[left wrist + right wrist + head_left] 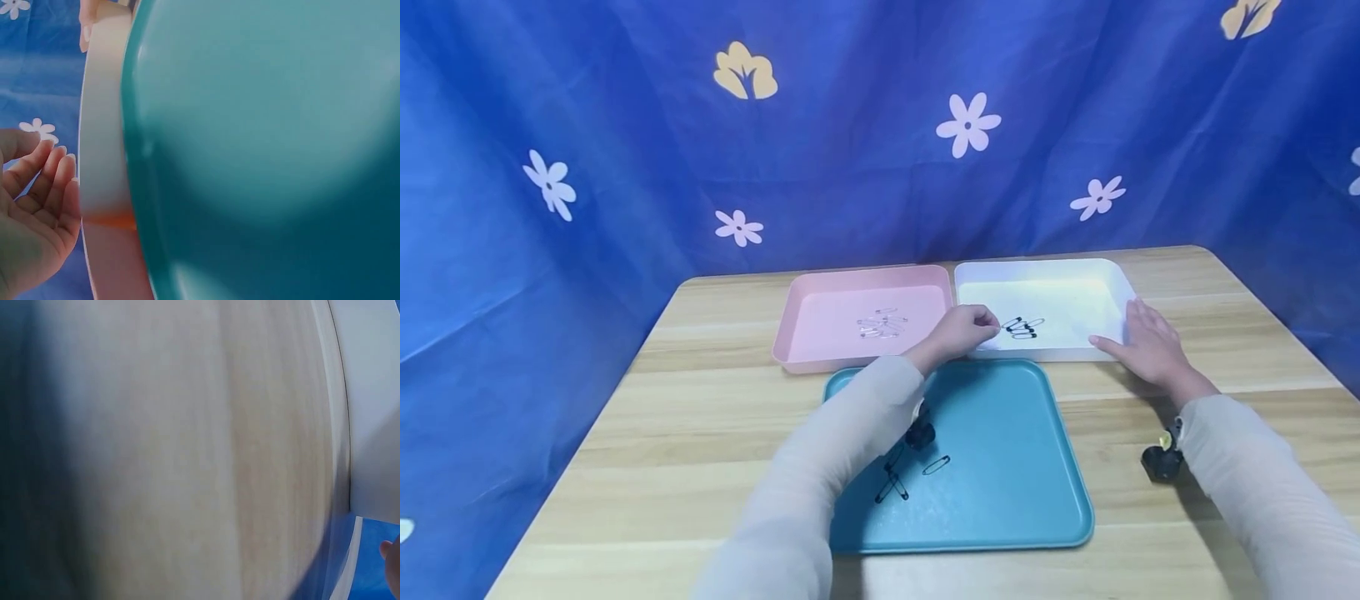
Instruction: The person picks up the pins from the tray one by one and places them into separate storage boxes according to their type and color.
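Note:
My left hand (pixel 967 327) is over the near left corner of the white tray (pixel 1037 355), its fingertips right beside a small group of black safety pins (pixel 1022 329). In the left wrist view its fingers are loosely bent, thumb tip close to the index fingertip, and no pin shows between them. My right hand (pixel 1150 343) rests at the white tray's right wall, fingers straight and thumb spread along the near rim. Several black safety pins (pixel 892 485) lie on the teal tray (pixel 1000 467), partly hidden by the left forearm.
A pink tray (pixel 820 321) with several silver safety pins (pixel 882 325) stands left of the white tray. All three trays are on a wooden table (pixel 700 433). A blue flowered curtain (pixel 850 167) hangs behind. Dark wrist cameras (pixel 1161 463) hang below the sleeves.

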`<state>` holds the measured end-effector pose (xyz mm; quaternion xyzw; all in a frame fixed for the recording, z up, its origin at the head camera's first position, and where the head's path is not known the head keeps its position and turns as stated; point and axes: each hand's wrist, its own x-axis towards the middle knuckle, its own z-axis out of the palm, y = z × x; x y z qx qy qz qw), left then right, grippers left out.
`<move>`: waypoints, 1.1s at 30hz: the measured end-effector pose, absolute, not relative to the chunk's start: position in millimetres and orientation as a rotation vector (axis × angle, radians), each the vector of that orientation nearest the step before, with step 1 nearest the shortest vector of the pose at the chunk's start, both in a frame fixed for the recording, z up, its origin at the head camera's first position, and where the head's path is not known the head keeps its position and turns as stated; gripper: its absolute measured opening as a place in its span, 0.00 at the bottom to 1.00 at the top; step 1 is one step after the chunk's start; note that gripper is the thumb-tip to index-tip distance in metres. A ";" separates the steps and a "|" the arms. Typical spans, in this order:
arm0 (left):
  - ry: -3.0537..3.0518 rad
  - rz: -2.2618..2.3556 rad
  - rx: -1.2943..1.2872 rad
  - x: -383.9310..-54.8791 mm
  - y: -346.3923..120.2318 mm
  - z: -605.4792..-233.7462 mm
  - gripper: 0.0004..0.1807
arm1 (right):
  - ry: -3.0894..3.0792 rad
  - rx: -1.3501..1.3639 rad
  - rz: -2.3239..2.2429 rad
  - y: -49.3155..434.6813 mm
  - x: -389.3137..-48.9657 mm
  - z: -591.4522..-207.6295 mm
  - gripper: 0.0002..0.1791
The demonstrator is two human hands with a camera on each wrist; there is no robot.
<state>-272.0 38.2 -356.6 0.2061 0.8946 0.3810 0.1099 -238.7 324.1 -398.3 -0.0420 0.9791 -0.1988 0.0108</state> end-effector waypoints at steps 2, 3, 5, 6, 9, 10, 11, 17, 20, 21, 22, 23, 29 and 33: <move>2.629 1.111 0.615 -268.8 31.4 -354.3 0.08 | 3.055 -0.130 -0.622 324.1 -238.4 -398.1 0.54; 2.624 1.113 0.611 -267.0 27.7 -352.8 0.07 | 3.055 -0.129 -0.619 323.9 -238.5 -398.0 0.54; 2.608 1.118 0.610 -263.5 20.0 -349.4 0.08 | 3.056 -0.132 -0.619 323.6 -238.9 -397.8 0.54; 2.593 1.128 0.606 -261.5 16.0 -347.9 0.08 | 3.057 -0.134 -0.619 323.5 -239.1 -398.0 0.54; 2.542 1.156 0.599 -256.4 4.2 -343.7 0.09 | 3.050 -0.139 -0.634 323.9 -239.8 -398.7 0.54; 2.529 1.164 0.600 -254.8 0.7 -342.7 0.10 | 3.050 -0.141 -0.636 324.6 -240.1 -399.2 0.54; 2.516 1.174 0.603 -253.3 -2.6 -341.8 0.10 | 3.051 -0.141 -0.635 325.1 -240.1 -399.4 0.54; 2.533 1.165 0.658 -245.3 -19.2 -341.5 0.09 | 3.059 -0.122 -0.637 327.9 -239.2 -399.5 0.54; 2.560 1.123 0.654 -240.1 -28.2 -342.6 0.08 | 3.051 -0.115 -0.649 327.1 -238.7 -400.0 0.54; 2.562 1.117 0.653 -238.1 -31.4 -343.0 0.08 | 3.048 -0.114 -0.648 326.6 -238.7 -400.0 0.54; 2.562 1.109 0.654 -236.0 -34.7 -343.4 0.09 | 3.045 -0.112 -0.651 326.1 -238.5 -400.1 0.55; 2.558 1.104 0.654 -233.5 -38.0 -343.5 0.09 | 3.043 -0.110 -0.651 325.7 -238.4 -400.3 0.55; 2.521 1.101 0.687 -215.7 -58.0 -343.1 0.08 | 3.041 -0.122 -0.648 324.2 -237.7 -400.4 0.55; 2.484 1.113 0.689 -203.9 -69.0 -343.9 0.08 | 3.049 -0.134 -0.640 324.0 -236.5 -400.0 0.55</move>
